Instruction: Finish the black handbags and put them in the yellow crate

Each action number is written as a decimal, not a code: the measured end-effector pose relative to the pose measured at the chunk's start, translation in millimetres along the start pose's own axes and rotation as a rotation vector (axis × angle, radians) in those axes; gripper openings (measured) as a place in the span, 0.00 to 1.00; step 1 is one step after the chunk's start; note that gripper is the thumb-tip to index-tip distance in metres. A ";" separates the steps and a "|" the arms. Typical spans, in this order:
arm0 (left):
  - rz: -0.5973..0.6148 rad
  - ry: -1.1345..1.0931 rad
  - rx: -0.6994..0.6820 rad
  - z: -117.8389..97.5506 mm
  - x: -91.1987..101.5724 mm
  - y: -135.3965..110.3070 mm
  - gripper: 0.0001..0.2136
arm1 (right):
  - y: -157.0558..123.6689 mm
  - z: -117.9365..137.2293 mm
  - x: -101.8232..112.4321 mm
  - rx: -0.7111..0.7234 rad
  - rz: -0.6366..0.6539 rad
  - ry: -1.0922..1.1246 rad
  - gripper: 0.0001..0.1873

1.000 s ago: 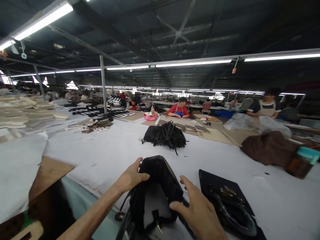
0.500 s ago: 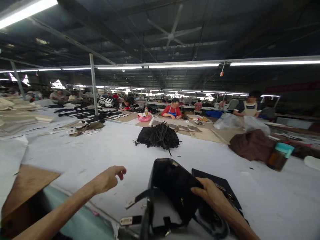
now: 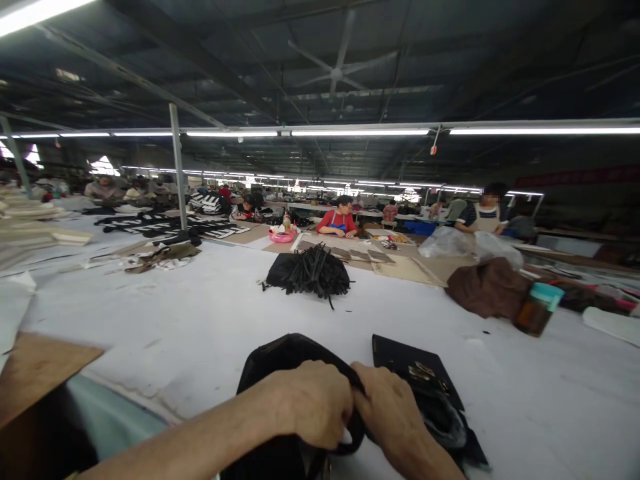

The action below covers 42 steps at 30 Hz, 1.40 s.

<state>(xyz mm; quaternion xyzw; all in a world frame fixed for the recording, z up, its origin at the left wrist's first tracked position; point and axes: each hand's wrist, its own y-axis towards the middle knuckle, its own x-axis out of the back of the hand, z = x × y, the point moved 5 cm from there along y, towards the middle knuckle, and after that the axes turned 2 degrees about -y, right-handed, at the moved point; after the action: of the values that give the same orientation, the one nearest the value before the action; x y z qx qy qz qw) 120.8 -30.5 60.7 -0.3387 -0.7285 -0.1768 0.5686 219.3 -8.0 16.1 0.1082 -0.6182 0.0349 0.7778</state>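
Observation:
A black bag (image 3: 280,352) lies in front of me on the white tabletop, its mouth facing up. My left hand (image 3: 317,403) is closed on the bag's edge, reaching across its opening. Right beside it, my right hand (image 3: 387,403) grips the same edge with the fingers wrapped over it. The two hands nearly touch, and they hide much of the bag. To the right of my right hand lies a flat black piece (image 3: 417,363) with gold-coloured metal fittings (image 3: 421,371) on it.
A bundle of black strips (image 3: 315,270) sits farther back. On the right are a brown cloth heap (image 3: 487,287) and a jar with a turquoise lid (image 3: 539,310). Fabric scraps (image 3: 165,253) lie on the left. A co-worker in red (image 3: 340,220) sits across the table.
My left hand has come from the open space on the left to the bag's edge and closed on it. The bag has turned and shifted left; my right hand still holds it.

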 end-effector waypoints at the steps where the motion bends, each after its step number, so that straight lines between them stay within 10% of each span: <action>1: 0.042 0.043 0.046 14.9 -7.0 2.4 0.08 | -0.7 -5.4 1.9 0.003 -0.015 0.024 0.09; 4: 0.169 0.088 0.129 68.5 -29.8 1.3 0.09 | 2.3 -40.5 0.6 -0.008 0.014 0.231 0.06; 8: -0.009 0.221 -0.044 109.8 -42.2 -3.9 0.09 | 10.9 -90.0 -14.9 -0.034 0.192 0.647 0.04; 19: -0.508 0.170 0.153 103.2 -3.3 8.7 0.21 | 7.2 -73.1 -7.7 -0.022 0.147 0.515 0.03; 24: -0.414 0.122 0.583 123.3 -4.8 30.3 0.43 | 6.0 -69.3 -10.1 -0.024 0.172 0.538 0.03; 30: -0.638 0.299 0.263 71.9 -13.9 56.9 0.41 | 3.0 -60.3 -12.8 -0.039 0.138 0.490 0.03; 42: -0.664 -0.136 -0.060 125.0 -22.8 30.2 0.34 | 25.1 -90.4 -14.8 0.017 0.295 0.767 0.06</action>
<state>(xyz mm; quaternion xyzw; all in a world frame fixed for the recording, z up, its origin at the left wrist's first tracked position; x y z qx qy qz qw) 56.0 64.6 -1.1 -0.1107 -0.8296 -0.3508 0.4200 297.3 36.7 -14.4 0.0039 -0.2919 0.1887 0.9377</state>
